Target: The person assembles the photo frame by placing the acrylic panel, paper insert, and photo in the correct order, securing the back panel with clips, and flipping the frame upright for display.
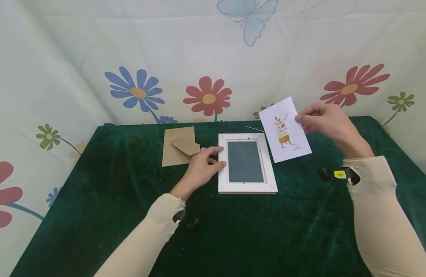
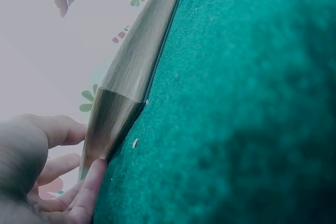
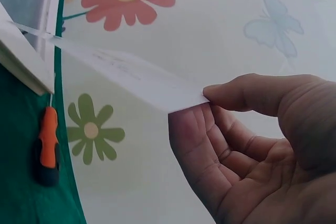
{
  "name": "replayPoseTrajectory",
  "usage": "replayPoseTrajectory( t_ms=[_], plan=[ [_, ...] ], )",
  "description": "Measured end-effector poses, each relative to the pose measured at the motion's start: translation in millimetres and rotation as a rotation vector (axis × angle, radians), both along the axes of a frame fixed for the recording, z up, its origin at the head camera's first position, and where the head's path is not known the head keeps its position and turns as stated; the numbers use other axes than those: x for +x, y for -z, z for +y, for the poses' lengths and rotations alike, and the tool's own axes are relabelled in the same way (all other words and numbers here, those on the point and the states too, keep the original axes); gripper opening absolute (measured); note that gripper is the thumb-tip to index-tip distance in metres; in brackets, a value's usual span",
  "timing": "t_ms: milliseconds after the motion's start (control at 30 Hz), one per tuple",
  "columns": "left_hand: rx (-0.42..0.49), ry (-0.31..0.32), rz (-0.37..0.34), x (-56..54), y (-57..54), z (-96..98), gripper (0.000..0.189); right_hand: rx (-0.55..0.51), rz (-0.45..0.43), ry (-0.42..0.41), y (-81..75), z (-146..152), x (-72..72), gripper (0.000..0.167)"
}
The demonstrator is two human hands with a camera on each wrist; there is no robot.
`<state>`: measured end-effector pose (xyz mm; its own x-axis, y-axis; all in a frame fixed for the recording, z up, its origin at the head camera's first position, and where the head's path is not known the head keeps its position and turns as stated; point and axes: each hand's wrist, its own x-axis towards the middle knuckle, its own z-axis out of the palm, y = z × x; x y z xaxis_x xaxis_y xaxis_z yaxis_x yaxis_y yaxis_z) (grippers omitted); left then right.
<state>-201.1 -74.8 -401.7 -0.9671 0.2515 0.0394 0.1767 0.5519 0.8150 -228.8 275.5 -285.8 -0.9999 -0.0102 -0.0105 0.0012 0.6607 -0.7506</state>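
A white picture frame (image 1: 247,188) lies flat on the green cloth, a greyish pane (image 1: 245,161) in its opening. My left hand (image 1: 203,166) grips its left edge, thumb and fingers around the wood-toned side (image 2: 139,51) in the left wrist view. Raised over the frame's right side is a white card (image 1: 285,130) printed with a potted plant. My right hand (image 1: 325,123) pinches the card's right edge between thumb and fingers; the right wrist view has the card (image 3: 131,77) nearly edge-on. Beside my left hand lies a brown backing board (image 1: 171,154) with a stand flap (image 1: 186,146).
A screwdriver with an orange and black handle (image 3: 50,145) lies past the frame; only its thin shaft (image 1: 255,129) shows clearly in the head view. The green cloth (image 1: 240,238) covers the table. Behind it hangs a flowered curtain (image 1: 178,50).
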Motion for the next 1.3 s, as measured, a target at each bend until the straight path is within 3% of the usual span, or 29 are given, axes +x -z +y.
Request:
replayPoseTrajectory(
  t_ms=[333, 967, 1300],
  plan=[
    [-0.001, 0.002, 0.0, -0.2, 0.4, -0.3, 0.052, 0.006, -0.024, -0.078, 4.2, -15.5, -2.0, 0.056],
    [-0.003, 0.004, 0.006, -0.2, -0.5, 0.4, 0.053, 0.053, -0.027, -0.101, 12.4, -37.9, 0.3, 0.046],
    [-0.005, 0.002, 0.003, -0.1, -1.0, 0.7, 0.053, 0.125, 0.069, -0.086, 14.3, -43.1, 2.2, 0.035]
  ],
)
